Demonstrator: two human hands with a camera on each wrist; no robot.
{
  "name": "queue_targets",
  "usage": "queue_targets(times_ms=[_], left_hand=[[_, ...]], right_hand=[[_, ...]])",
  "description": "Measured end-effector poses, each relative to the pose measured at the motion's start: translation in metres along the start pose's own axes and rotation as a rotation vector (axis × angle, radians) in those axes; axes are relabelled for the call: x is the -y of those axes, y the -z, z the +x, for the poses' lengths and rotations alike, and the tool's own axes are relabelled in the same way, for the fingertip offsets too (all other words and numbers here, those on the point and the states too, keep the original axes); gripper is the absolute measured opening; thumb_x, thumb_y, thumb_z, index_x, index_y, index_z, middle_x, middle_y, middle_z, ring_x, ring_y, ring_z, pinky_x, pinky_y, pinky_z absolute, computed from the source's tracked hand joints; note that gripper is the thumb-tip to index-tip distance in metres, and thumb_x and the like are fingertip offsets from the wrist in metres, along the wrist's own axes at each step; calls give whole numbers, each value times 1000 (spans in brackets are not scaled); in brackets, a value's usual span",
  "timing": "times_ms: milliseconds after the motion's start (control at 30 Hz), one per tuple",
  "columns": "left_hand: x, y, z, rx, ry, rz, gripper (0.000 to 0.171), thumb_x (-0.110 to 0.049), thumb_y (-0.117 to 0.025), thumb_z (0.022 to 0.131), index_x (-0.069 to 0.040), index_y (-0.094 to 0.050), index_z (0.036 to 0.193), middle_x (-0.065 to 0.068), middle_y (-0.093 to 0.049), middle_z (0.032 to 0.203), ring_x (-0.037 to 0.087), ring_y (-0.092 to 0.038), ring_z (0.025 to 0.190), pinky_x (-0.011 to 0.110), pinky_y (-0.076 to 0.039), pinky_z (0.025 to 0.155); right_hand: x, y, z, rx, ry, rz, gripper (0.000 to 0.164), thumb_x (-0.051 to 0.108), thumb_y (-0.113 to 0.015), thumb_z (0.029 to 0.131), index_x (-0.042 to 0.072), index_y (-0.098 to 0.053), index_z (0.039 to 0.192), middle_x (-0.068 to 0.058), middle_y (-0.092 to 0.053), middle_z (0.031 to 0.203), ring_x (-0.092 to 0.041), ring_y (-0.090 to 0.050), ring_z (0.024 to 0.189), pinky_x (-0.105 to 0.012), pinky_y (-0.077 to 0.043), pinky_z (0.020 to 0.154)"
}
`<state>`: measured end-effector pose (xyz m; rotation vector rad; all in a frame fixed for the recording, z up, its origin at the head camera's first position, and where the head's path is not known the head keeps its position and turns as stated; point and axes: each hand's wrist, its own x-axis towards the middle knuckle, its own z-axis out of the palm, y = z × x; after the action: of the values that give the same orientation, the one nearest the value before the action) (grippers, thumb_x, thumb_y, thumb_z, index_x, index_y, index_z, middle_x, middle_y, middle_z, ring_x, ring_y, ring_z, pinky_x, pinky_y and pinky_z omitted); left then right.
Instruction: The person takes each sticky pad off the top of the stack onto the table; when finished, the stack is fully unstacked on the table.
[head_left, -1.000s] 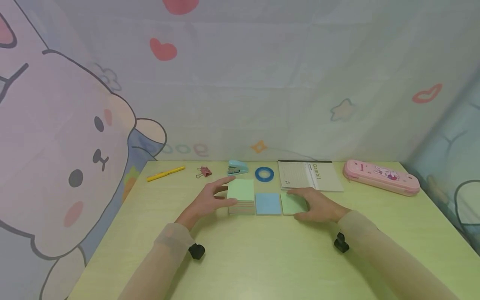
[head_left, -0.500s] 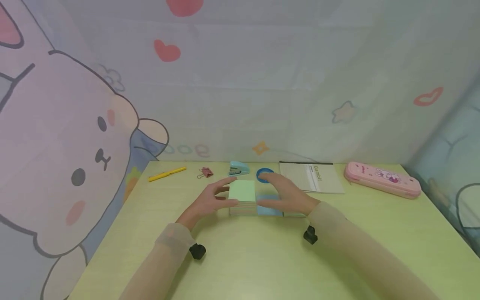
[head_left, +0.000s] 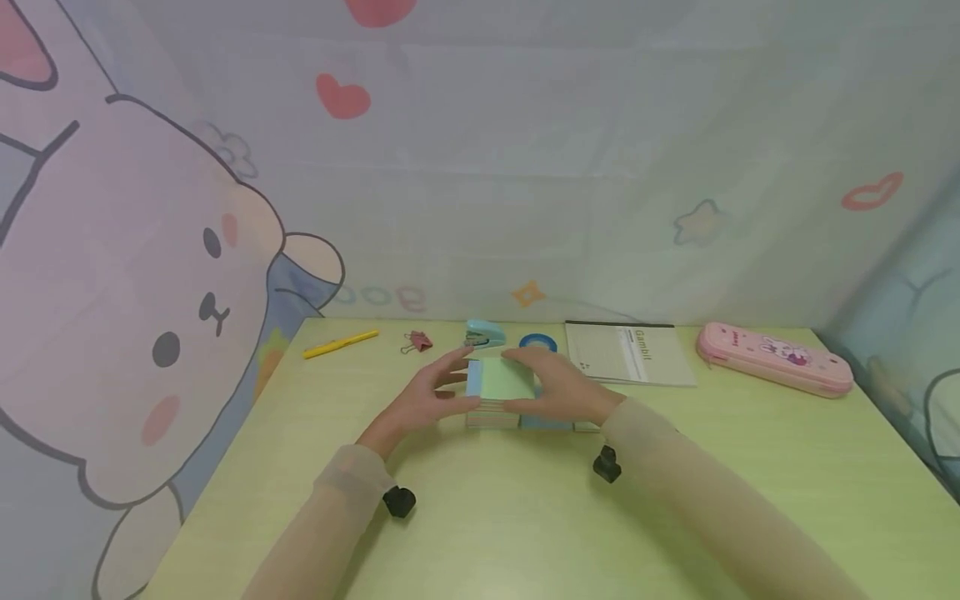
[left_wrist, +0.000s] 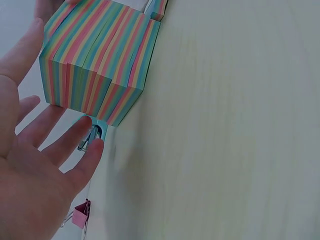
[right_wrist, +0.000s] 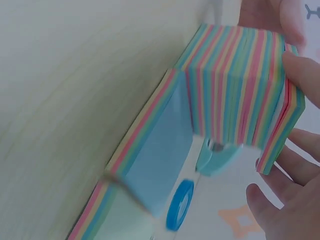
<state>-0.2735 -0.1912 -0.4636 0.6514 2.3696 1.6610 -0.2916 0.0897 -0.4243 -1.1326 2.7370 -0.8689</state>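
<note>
A tall block of stacked sticky-note pads [left_wrist: 95,47], striped in rainbow edges, stands on the table. On its top, a thin green sticky-note pad [head_left: 506,379] sits shifted right, baring a strip of blue pad [head_left: 473,381]. My right hand [head_left: 566,388] pinches that green pad; the right wrist view shows the pad [right_wrist: 286,132] tilted slightly between thumb and fingers. Round the block's left side is my left hand [head_left: 418,402], thumb in front and fingers straight and spread behind; how firmly it touches is unclear. A low blue pad [head_left: 547,421] lies beside the block, partly hidden by the right hand.
Along the back lie a yellow pen [head_left: 341,344], a pink binder clip [head_left: 417,342], a light-blue stapler [head_left: 486,332], a roll of blue tape [head_left: 538,340], a notebook [head_left: 611,350] and a pink pencil case [head_left: 776,360]. A low green pad [head_left: 587,427] shows under the right wrist.
My right hand has moved left from the low green pad to the tall block and pinched its top pad, which has slid right. The left hand has stayed nearly still.
</note>
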Motion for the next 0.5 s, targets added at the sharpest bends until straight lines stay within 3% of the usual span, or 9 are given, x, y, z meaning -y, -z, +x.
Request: queue_targets(times_ms=[200, 367, 500], left_hand=[[5, -5, -1, -10, 5, -12, 76, -16, -77, 98, -14, -39, 163, 11, -38, 168, 41, -47, 145, 60, -41, 118], [8, -5, -2, -22, 22, -10, 76, -20, -76, 99, -14, -38, 164, 5, -37, 169, 39, -48, 146, 57, -41, 119], [7, -6, -2, -31, 21, -18, 76, -20, -76, 99, -13, -37, 164, 9, -36, 169, 41, -48, 146, 58, -41, 119]], right_hand=[[-33, 21, -43, -64, -44, 18, 80, 38, -85, 88, 7, -52, 154, -13, -56, 152, -33, -53, 138, -54, -46, 113], [-70, 40, -84, -81, -117, 2, 77, 35, -86, 87, 11, -53, 152, -13, -55, 154, -37, -49, 144, -60, -40, 117], [-99, 52, -112, -72, -183, -15, 79, 37, -86, 87, 11, -51, 153, -16, -51, 157, -43, -42, 147, -66, -35, 119]])
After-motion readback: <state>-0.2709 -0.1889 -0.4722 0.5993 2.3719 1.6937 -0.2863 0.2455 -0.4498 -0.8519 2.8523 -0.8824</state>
